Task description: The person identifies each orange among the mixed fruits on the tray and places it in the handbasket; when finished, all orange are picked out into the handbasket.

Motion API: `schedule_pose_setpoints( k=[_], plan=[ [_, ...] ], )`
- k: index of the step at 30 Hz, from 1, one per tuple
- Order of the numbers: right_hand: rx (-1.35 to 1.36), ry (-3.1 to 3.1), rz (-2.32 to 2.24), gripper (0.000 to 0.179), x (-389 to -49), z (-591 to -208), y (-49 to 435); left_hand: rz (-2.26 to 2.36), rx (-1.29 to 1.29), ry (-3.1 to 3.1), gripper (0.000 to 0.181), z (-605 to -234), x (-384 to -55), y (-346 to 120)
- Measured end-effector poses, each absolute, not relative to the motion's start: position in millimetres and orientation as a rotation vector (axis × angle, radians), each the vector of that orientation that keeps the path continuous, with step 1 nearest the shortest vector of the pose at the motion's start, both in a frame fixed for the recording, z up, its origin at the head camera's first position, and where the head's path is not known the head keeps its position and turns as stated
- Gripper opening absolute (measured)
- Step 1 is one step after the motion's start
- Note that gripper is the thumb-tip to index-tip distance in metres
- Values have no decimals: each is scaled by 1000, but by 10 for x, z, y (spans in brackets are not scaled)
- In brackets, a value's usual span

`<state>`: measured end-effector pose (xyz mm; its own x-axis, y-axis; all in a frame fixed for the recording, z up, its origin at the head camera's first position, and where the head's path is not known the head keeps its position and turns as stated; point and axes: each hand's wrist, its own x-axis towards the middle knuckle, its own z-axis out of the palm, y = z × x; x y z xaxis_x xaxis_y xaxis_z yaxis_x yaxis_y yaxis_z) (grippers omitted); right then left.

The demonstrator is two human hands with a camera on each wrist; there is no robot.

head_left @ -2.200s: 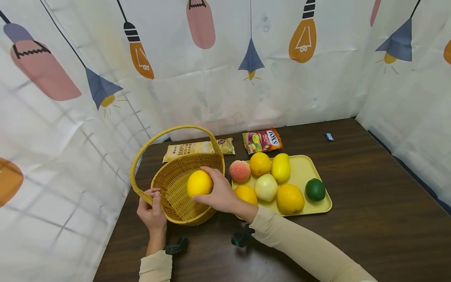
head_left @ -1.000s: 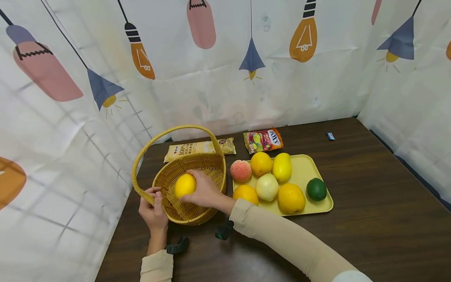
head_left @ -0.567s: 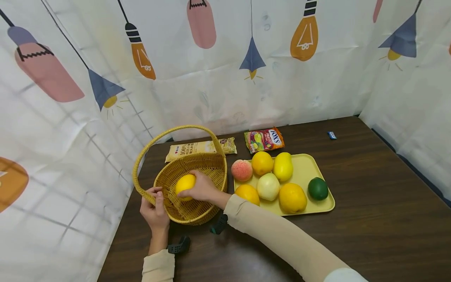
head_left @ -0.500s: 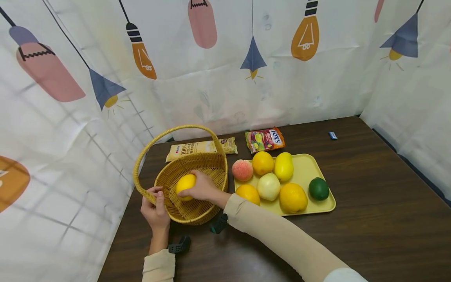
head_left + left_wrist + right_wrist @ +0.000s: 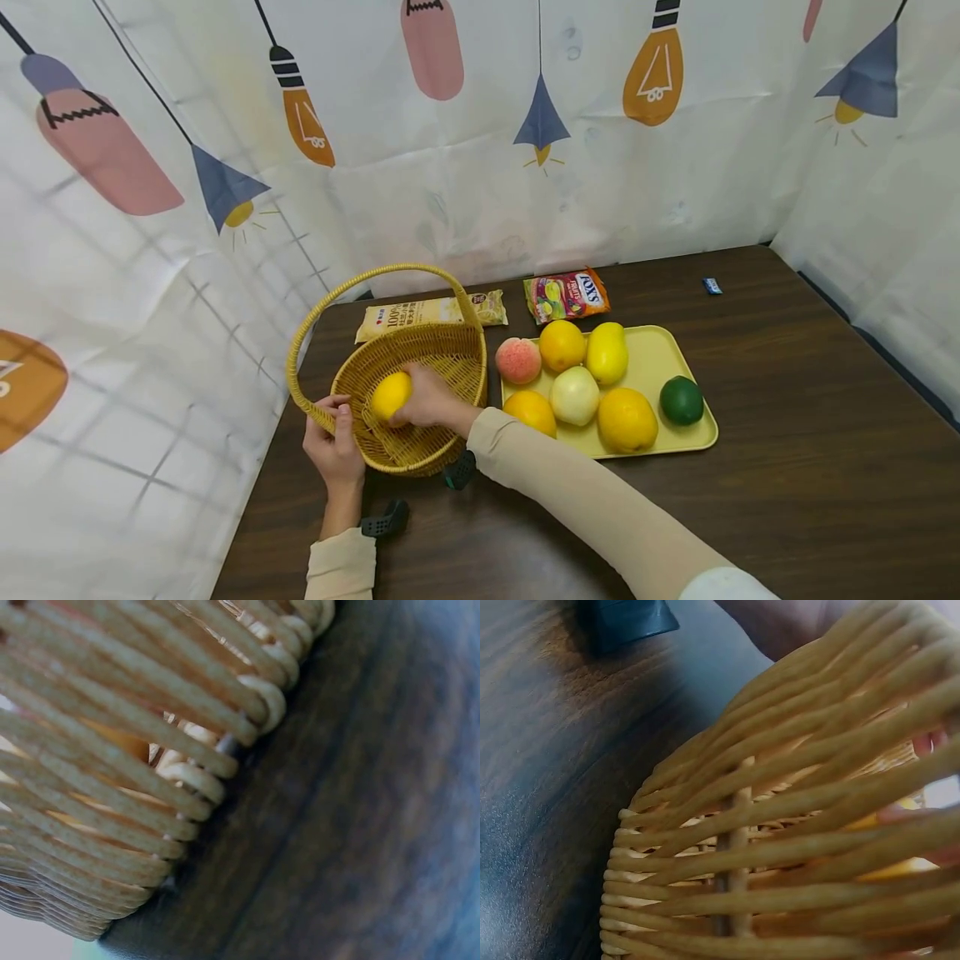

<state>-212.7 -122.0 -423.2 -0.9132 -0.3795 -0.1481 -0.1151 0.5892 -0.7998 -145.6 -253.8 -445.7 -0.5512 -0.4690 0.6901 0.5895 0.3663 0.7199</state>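
A yellow wicker basket with a tall arched handle stands on the table. At the basket's left side, where the handle meets the rim, my left hand grips it with the thumb over the edge. Inside lies a smooth yellow fruit, low on the woven bottom. Against that fruit's right side is my right hand, reaching in over the near right rim, thumb drawn back to the fruit's edge. Both wrist views mostly show the basket's woven wall, with patches of yellow between the strands.
Right of the basket, a pale yellow tray holds a peach, a pale green fruit, a dark green avocado-like fruit and several yellow or orange fruits. Behind stand a candy bag, a long beige packet and a small blue wrapper.
The right hand has carried the yellow fruit left and down into the basket. Since half a second ago the thumb has slipped back and the fruit sits further left of the hand. Left hand keeps its hold.
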Motion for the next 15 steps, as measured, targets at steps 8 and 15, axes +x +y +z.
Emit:
schedule_pose_setpoints(
  k=[8,15],
  plan=[
    [-441,2507,-1232,88,-2124,-4215,-1228,-1395,-111,-1646,20,-4465,-1462,-2549],
    [-538,2482,-1323,82,-2117,-4163,-1145,-1392,-124,-1650,23,-4464,-1474,-2546]
  ],
)
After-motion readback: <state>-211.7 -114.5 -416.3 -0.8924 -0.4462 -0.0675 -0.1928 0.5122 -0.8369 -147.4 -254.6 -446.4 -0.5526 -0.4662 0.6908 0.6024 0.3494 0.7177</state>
